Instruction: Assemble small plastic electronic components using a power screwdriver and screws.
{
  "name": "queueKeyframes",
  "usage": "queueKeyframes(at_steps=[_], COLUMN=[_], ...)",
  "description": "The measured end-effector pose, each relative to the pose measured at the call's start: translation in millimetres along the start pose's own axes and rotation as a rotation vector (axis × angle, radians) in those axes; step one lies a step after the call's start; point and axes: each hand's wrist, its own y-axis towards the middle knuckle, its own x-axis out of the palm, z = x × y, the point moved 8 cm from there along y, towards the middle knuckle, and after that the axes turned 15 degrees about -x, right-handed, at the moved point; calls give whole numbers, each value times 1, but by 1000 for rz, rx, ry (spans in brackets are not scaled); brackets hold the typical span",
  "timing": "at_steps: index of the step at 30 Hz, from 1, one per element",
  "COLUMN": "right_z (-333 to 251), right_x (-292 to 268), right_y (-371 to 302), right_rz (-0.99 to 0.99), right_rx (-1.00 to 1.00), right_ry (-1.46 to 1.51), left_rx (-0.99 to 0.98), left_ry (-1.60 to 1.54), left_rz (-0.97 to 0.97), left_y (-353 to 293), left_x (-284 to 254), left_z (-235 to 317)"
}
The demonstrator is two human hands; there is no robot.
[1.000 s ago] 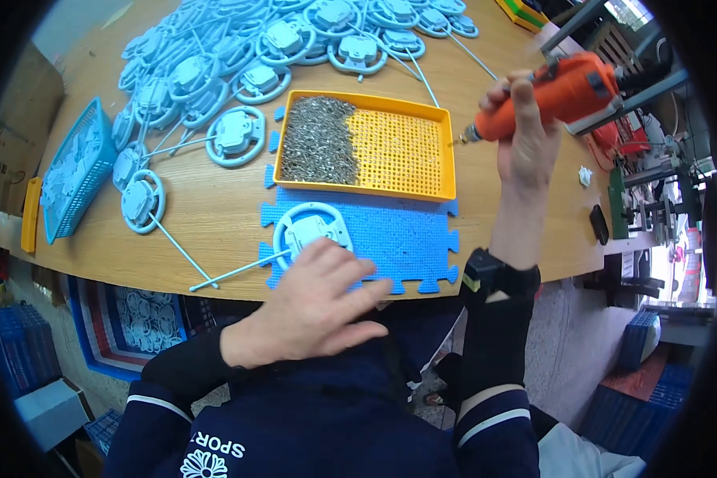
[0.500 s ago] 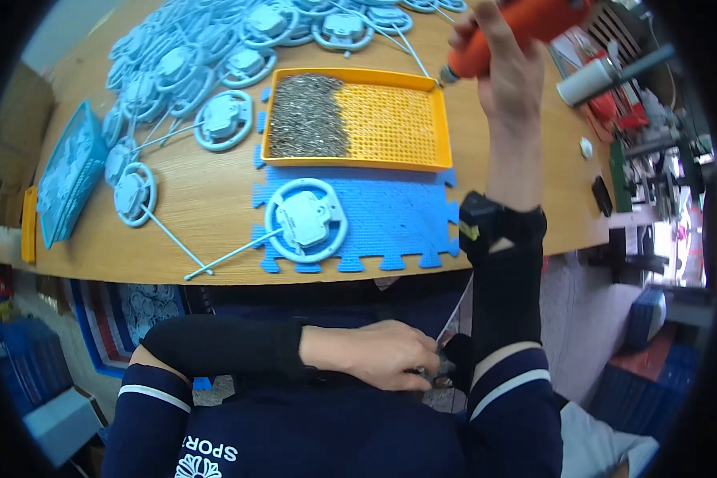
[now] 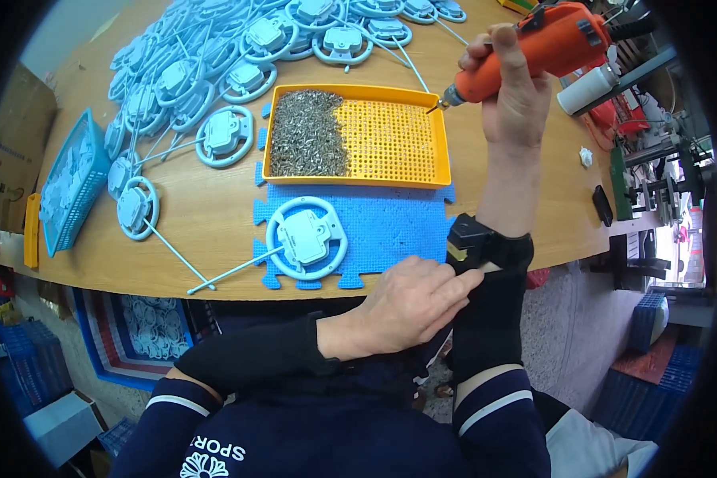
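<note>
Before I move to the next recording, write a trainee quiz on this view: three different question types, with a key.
1. Multiple choice: what does the person's right hand hold?
A) a light-blue perforated basket
B) an orange handheld power tool
C) a white cylindrical roll

2. True or false: the heap of small silver metal pieces lies at the right end of the yellow rectangular perforated tray.

3. Fill in: the pale-blue plastic wheel-shaped part in front of the tray rests on a ____ jigsaw-edged mat.

Key:
1. B
2. False; it lies at the left end.
3. blue
</note>
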Motion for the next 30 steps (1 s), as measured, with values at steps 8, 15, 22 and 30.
queueKeyframes(at_steps=[8, 15, 22, 30], right_z=[-3, -7, -2, 8], right_x=[3, 11, 23, 36], right_y=[0, -11, -21, -21], right_rz=[17, 42, 26, 59], right_rx=[-8, 16, 66, 39], right_ry=[-54, -22, -37, -23], left_rx=[39, 18, 49, 6], left_ry=[336, 126, 181, 465], left_rz=[6, -30, 78, -84], left_y=[8, -9, -9, 2], left_x=[1, -12, -54, -4], left_z=[6, -4, -7, 40])
